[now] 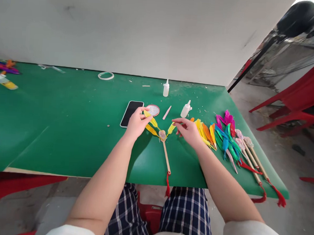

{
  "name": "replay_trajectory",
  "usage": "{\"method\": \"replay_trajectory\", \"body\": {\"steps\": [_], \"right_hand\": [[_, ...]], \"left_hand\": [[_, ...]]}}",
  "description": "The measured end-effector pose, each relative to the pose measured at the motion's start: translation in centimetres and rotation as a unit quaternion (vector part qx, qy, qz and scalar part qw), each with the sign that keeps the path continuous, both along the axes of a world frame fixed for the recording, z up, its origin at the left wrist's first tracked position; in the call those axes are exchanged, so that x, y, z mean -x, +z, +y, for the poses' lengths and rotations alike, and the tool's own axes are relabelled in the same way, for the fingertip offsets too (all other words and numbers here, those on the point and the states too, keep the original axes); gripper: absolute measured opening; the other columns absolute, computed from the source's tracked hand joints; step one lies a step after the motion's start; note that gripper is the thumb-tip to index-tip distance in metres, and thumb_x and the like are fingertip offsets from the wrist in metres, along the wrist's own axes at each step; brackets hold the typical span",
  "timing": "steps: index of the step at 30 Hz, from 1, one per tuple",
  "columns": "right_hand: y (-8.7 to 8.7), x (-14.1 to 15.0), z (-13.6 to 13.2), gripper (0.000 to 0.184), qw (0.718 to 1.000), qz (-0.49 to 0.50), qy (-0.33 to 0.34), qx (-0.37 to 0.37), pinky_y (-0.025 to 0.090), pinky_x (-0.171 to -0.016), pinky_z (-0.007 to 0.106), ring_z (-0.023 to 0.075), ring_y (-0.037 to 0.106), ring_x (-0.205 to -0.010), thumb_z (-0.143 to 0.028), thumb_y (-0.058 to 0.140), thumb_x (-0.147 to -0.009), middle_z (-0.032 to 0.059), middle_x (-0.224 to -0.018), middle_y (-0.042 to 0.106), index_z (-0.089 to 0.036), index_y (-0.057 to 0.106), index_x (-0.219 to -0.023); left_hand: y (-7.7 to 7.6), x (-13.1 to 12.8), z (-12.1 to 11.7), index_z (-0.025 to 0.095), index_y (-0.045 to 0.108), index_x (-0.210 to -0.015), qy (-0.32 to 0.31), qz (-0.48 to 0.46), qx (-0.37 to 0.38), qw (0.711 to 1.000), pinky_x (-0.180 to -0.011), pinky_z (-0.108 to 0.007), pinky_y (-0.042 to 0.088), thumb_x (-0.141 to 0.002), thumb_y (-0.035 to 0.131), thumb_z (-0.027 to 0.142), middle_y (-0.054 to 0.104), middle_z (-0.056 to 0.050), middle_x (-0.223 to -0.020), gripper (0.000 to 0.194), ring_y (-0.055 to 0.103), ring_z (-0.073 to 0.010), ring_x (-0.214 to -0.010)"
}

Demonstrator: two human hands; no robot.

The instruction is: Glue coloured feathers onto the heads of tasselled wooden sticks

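A wooden stick (166, 155) lies on the green surface (79, 130), its round head (162, 134) at the middle of the work and its red tassel (168, 185) hanging over the near edge at six o'clock. Yellow feathers fan out from the head. At ten o'clock from it, the left hand (136, 124) pinches the upper left feather (152, 119) between its fingers, beside a phone (130, 114). At three o'clock, the right hand (190, 132) has its fingers pinched on the tip of the right feather (170, 128). A pink pointed stick (167, 112) and an upright bottle (165, 89) sit toward twelve; a tilted bottle (185, 110) is near one. Loose yellow and orange feathers (199, 125) lie at three, with more tasselled sticks (251, 158) farther out.
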State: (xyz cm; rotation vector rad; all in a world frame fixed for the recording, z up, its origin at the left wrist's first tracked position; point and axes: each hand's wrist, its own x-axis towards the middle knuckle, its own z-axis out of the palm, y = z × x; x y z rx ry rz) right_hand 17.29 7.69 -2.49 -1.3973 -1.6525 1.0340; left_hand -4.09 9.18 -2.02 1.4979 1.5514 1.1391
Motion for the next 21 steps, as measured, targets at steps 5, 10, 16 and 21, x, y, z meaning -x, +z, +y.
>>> {"method": "replay_trajectory", "body": {"steps": [5,10,16,21], "right_hand": [[-1.2,0.5,-1.1,0.031,0.993,-0.088,0.05,-0.066,0.047,-0.061,0.025,0.0104,0.057,-0.062,-0.016,0.041,-0.077,0.0027,-0.086,0.065,-0.02,0.063,-0.097],[-0.9,0.7,-1.8,0.037,0.971,-0.16,0.109,-0.141,0.045,-0.069,0.026,0.0144,0.058,-0.081,-0.008,0.039,-0.075,0.0035,-0.091,0.065,-0.021,0.064,-0.099],[-0.7,1.2,-2.1,0.026,0.943,-0.223,0.135,-0.206,0.042,-0.075,0.029,0.0185,0.053,-0.086,-0.025,0.044,-0.084,0.0066,-0.088,0.065,-0.02,0.067,-0.093],[-0.7,1.8,-1.7,0.032,0.966,-0.218,0.096,-0.097,0.033,-0.055,0.024,0.0118,0.049,-0.061,-0.047,0.05,-0.079,0.0021,-0.067,0.06,-0.02,0.068,-0.075]], "left_hand": [[-0.4,-0.1,-0.2,0.019,0.057,-0.096,-0.025,0.075,0.002,0.997,-0.056,-0.024,0.039,-0.075,0.051,0.029,0.065,-0.001,-0.067,0.024,0.056,-0.0135,-0.054],[-0.7,-0.2,-0.3,0.021,0.058,-0.095,-0.037,0.108,0.002,0.993,-0.056,-0.024,0.038,-0.076,0.048,0.027,0.066,-0.001,-0.071,0.022,0.058,-0.0151,-0.061],[-0.6,-0.4,-0.5,0.021,0.059,-0.091,-0.044,0.13,-0.002,0.991,-0.059,-0.025,0.039,-0.077,0.049,0.027,0.067,-0.002,-0.076,0.019,0.058,-0.0154,-0.064],[-0.5,-1.3,-0.9,0.02,0.06,-0.094,-0.054,0.104,-0.015,0.993,-0.061,-0.025,0.042,-0.078,0.048,0.03,0.067,-0.002,-0.075,0.022,0.057,-0.0147,-0.061]]}}
